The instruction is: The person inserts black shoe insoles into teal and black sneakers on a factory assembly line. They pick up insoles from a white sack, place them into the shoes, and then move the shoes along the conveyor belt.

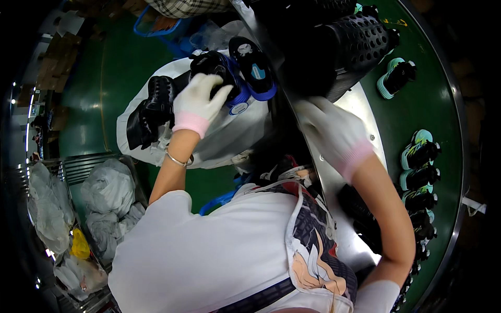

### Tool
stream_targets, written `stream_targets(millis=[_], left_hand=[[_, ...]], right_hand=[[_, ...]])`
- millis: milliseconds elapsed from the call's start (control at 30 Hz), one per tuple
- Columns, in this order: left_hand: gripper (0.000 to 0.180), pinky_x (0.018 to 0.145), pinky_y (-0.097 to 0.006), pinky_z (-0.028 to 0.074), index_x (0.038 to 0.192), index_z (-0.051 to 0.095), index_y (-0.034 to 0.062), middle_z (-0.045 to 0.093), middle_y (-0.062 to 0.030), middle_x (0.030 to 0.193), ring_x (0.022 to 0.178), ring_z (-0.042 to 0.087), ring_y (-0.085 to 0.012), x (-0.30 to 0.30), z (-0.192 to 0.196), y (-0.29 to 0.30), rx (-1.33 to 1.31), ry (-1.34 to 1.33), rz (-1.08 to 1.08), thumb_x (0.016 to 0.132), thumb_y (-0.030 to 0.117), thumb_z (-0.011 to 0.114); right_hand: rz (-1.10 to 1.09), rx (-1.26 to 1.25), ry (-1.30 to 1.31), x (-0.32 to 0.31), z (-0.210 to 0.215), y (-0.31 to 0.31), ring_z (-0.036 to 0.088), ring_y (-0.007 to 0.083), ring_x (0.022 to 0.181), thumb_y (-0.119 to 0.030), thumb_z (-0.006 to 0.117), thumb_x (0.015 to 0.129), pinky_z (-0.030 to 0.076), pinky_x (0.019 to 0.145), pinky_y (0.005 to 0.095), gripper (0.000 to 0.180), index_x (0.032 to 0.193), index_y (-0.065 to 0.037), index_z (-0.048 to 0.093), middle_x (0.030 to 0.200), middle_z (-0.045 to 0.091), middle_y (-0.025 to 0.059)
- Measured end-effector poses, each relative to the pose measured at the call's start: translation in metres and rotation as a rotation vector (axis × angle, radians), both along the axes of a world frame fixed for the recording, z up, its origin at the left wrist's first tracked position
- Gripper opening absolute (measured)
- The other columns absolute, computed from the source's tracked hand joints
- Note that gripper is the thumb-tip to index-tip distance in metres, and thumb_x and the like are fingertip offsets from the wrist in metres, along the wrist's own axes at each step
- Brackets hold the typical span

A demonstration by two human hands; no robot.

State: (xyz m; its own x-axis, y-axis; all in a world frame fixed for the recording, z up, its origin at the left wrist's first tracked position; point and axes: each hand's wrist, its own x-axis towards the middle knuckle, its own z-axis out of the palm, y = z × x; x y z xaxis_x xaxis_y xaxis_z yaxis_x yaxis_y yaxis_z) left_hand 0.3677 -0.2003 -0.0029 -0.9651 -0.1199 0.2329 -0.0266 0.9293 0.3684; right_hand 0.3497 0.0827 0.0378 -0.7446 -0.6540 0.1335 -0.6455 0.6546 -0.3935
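My left hand (202, 100), in a white glove with a pink cuff, is over a black shoe (210, 63) with a blue sole. Its thumb and fingers are curved and apart, with dark material showing in the gap; I cannot tell whether they touch the shoe. A second black shoe (251, 67) with a blue sole and a teal patch lies just right of it. My right hand (330, 124), gloved alike, is smeared by motion at the metal edge, just below a black stack of perforated pieces (360, 44). Its fingers cannot be made out.
Black shoe-shaped pieces (156, 101) sit on a white-covered surface (224, 143) at left. Across the metal ledge (365, 107), a green conveyor (376, 112) carries a black-and-teal shoe (395, 77) and a row of similar shoes (420, 151). A rack (70, 169) holds plastic bags (108, 187) at far left.
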Motion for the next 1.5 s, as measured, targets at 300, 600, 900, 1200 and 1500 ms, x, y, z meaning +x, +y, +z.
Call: stream_targets(millis=[300,600,900,1200,1500], left_hand=[[0.033,0.082,-0.038,0.050,0.106,0.061,0.0095,0.059,-0.0121,0.103,0.100,0.058,-0.0308,0.003,-0.040,0.020,-0.166,0.129,-0.158,0.078,0.023,0.072],[0.026,0.091,-0.032,0.044,0.109,0.059,-0.0047,0.060,-0.0130,0.106,0.099,0.055,-0.0210,-0.013,-0.004,-0.075,0.187,0.076,-0.102,0.093,0.015,0.064],[0.027,0.072,-0.039,0.048,0.074,0.047,-0.0059,0.060,-0.0200,0.093,0.079,0.056,-0.0308,0.021,0.127,0.005,0.277,0.642,-0.561,0.089,0.010,0.063],[0.021,0.092,-0.032,0.043,0.102,0.053,-0.0082,0.058,-0.0130,0.103,0.096,0.054,-0.0182,0.000,0.128,0.198,0.942,0.383,-0.911,0.095,0.009,0.044],[0.018,0.092,-0.040,0.042,0.099,0.059,0.0020,0.055,-0.0162,0.102,0.101,0.052,-0.0331,-0.143,-0.039,0.385,0.382,0.298,-1.123,0.083,0.007,0.067]], right_hand=[[-0.063,0.150,-0.348,-0.080,-0.120,-0.090,0.063,0.0350,0.101,-0.017,0.058,0.089,0.051,0.086,0.0415,0.038,0.125,-0.008,0.052,0.113,0.063,0.0172],[0.035,-0.041,-0.591,-0.017,0.026,-0.028,0.064,0.0355,0.097,-0.037,0.056,0.085,0.050,0.086,0.0427,0.041,0.111,-0.007,0.067,0.103,0.067,0.0180],[-0.483,-0.520,-0.930,0.077,0.159,0.169,0.065,0.0148,0.051,-0.017,0.066,0.089,0.050,0.046,0.0231,0.031,0.108,0.007,0.064,0.074,0.068,0.0155],[-0.795,-0.096,-0.240,0.007,0.049,0.249,0.067,0.0235,0.095,-0.044,0.061,0.084,0.053,0.085,0.0368,0.044,0.115,-0.014,0.066,0.107,0.068,0.0142],[-0.994,0.350,-0.384,-0.042,-0.084,0.299,0.069,0.0301,0.093,-0.034,0.058,0.089,0.055,0.075,0.0425,0.033,0.102,-0.007,0.072,0.102,0.071,0.0128]])
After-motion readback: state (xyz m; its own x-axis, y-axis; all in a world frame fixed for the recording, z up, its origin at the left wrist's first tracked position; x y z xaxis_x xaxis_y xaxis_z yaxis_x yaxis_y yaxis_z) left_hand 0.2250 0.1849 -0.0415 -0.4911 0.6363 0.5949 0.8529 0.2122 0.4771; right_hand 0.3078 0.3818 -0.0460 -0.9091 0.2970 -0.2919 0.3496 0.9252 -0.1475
